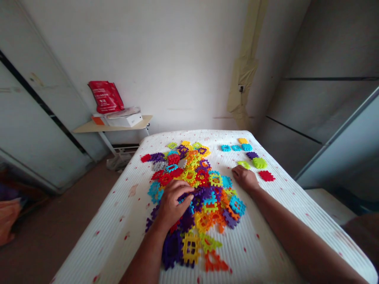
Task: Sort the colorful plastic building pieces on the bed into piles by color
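A heap of colourful plastic interlocking tiles (204, 195) with toothed edges covers the middle of the bed. My left hand (174, 199) rests over the heap's left side, its thumb and fingers apart above purple tiles, with nothing visible in its grasp. Right of the heap, my right hand (245, 177) is low over the sheet with its fingers curled; whatever is under them is hidden. Just behind it lies a lime green tile (243, 164). Beyond are blue tiles (236, 148), a dark purple tile (252, 155), a round-edged green tile (259, 163) and a red tile (267, 176).
The tiles lie on a white ribbed bed sheet (118, 236) with small red marks. Back left, a small table (97, 127) carries a white box (126, 119) and a red bag (106, 96). Wardrobe doors stand at both sides, and a wall closes the far end.
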`<state>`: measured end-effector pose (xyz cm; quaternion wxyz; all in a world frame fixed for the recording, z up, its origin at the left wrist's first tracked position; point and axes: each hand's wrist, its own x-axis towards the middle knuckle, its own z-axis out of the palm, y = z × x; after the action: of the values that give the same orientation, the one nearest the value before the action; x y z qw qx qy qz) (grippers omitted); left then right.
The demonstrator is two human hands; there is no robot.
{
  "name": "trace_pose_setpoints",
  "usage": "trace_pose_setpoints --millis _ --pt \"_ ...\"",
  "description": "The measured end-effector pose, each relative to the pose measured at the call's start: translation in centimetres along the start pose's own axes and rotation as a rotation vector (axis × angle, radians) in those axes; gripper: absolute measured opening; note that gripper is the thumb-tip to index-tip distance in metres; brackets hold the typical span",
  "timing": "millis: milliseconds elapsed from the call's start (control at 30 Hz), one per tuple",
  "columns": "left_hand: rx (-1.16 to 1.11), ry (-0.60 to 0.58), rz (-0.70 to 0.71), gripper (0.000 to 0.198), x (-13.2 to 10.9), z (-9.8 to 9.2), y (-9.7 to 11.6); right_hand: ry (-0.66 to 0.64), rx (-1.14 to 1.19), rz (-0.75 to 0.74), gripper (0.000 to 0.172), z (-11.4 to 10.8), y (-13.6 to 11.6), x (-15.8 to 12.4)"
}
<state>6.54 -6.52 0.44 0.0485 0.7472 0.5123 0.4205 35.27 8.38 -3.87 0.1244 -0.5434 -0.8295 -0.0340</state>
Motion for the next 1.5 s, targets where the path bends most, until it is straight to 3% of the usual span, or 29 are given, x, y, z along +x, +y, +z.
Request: trace_pose_setpoints --millis 167,267,433,700,933,1333,1500 --pt "0.154 -0.144 0.123 0.026 0.6 2.1 2.3 0.001 -0.003 0.016 0.024 0.0 0.0 0.0" --pt "0.281 -0.202 0.068 0.029 0.7 3.1 2.6 0.005 0.019 0.028 0.024 0.4 0.2 0.1" --pt "0.377 -0.194 -0.01 0.027 0.7 3.7 2.2 -0.013 0.025 0.04 0.024 0.4 0.3 0.1" --pt "0.386 -0.118 0.034 0.021 1.1 4.4 1.9 -0.023 0.024 0.047 0.024 -0.1 -0.1 0.0" --pt "0.201 0.168 0.047 0.025 0.9 3.4 1.1 -0.024 -0.005 0.053 0.024 -0.4 -0.2 0.0" --pt "0.001 0.283 -0.11 0.015 0.3 2.9 -0.7 0.011 0.078 0.031 0.023 -0.1 0.1 0.0" --pt "-0.032 0.303 -0.043 0.01 0.2 2.5 -0.4 0.07 0.284 -0.018 0.02 -0.6 0.0 0.0"
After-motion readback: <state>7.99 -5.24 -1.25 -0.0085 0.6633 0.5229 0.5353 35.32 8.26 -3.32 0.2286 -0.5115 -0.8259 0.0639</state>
